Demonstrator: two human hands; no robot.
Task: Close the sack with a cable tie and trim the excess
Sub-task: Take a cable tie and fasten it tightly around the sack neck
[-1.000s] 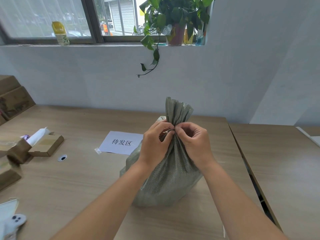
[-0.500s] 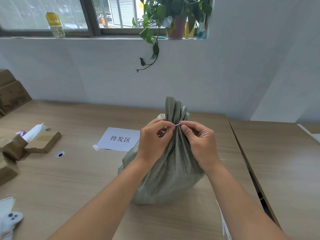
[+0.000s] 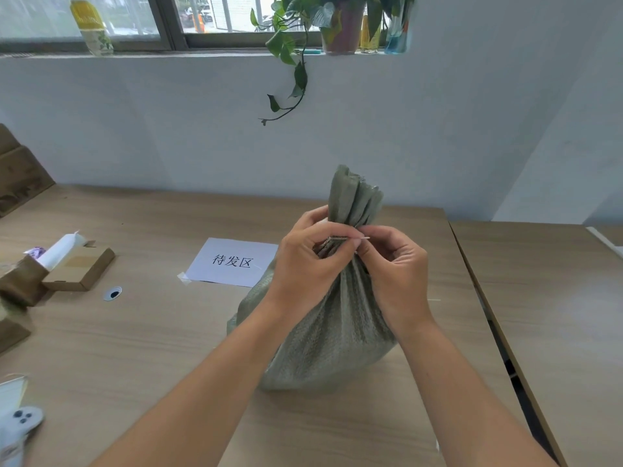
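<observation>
Both sets of fingertips meet at the gathered neck of the sack (image 3: 330, 332): the left hand (image 3: 303, 264) grips the bunched fabric to keep it cinched, while the right hand (image 3: 394, 267) pinches the thin pale cable tie (image 3: 362, 238) just beside it, probably to draw it tight. Below the fingers the sack stands on the wooden table (image 3: 135, 348), its open top fanning out above them.

Two bare forearms reach forward from the bottom edge and converge, the left hand (image 3: 305, 264) curled with fingers wrapped and thumb pressed across the top, the right hand (image 3: 397, 264) facing it, knuckles outward, fingertips (image 3: 362, 243) pinched together and touching the left thumb.
</observation>
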